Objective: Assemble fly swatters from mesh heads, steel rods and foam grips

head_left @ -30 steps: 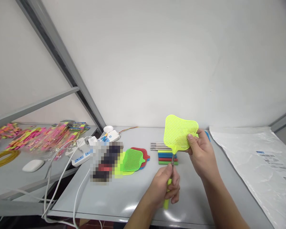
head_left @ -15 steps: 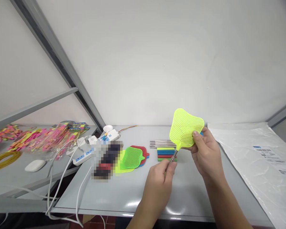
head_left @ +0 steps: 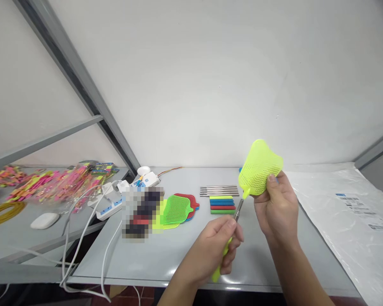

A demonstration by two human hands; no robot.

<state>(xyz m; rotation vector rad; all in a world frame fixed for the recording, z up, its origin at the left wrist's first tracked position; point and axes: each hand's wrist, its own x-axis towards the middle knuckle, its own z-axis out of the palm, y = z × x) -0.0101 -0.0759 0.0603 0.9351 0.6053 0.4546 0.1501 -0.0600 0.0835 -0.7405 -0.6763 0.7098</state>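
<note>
A yellow-green fly swatter with a perforated head is held tilted above the table. My right hand pinches the lower right edge of its head, thumb on the near face. My left hand is wrapped round its yellow-green grip, just below the short metal rod. Beyond my hands lie several metal telescopic rods side by side. Just nearer is a row of coloured handle grips in yellow, blue, red and green. Left of them, loose swatter heads overlap in green, yellow, red and blue.
White power strips with trailing cables stand at the table's left. A blurred-out patch lies beside them. A white plastic parcel bag covers the right side. Bagged pink and yellow items lie on the left shelf.
The swatter has moved to the right and its head has tilted. My left hand has shifted down and right, and the yellow-green grip now shows below it.
</note>
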